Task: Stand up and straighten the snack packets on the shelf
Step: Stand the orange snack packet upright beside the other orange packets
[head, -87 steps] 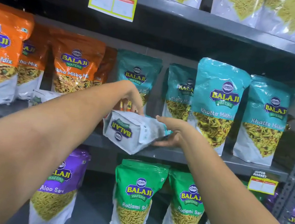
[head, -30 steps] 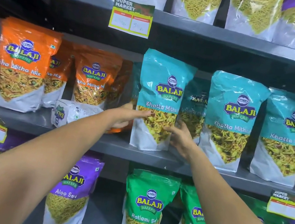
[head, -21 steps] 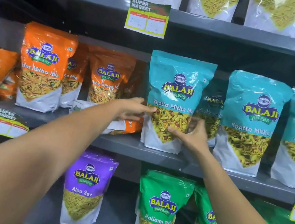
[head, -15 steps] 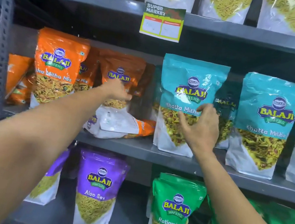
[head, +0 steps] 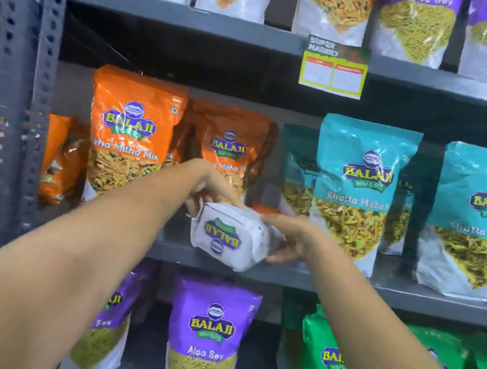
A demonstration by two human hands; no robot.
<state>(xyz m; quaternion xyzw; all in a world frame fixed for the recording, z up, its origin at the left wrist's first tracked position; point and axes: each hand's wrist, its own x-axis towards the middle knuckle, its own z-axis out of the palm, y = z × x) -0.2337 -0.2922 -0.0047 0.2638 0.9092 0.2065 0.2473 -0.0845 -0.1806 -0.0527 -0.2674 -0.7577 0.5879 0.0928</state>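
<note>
While both hands were on it, the fallen orange packet (head: 231, 238) sat at the front edge of the middle shelf (head: 300, 279), white base facing out with the logo upside down. The left hand (head: 207, 189) was clamped over its top-left and the right hand (head: 289, 241) wrapped around its right side, so it was pinched between them. Looked like the lift-and-tip step to me. Next move probably needed the base swung down and the packet stood in the gap between the orange packets (head: 228, 152) and the teal packets (head: 359, 191), without knocking either neighbour.
</note>
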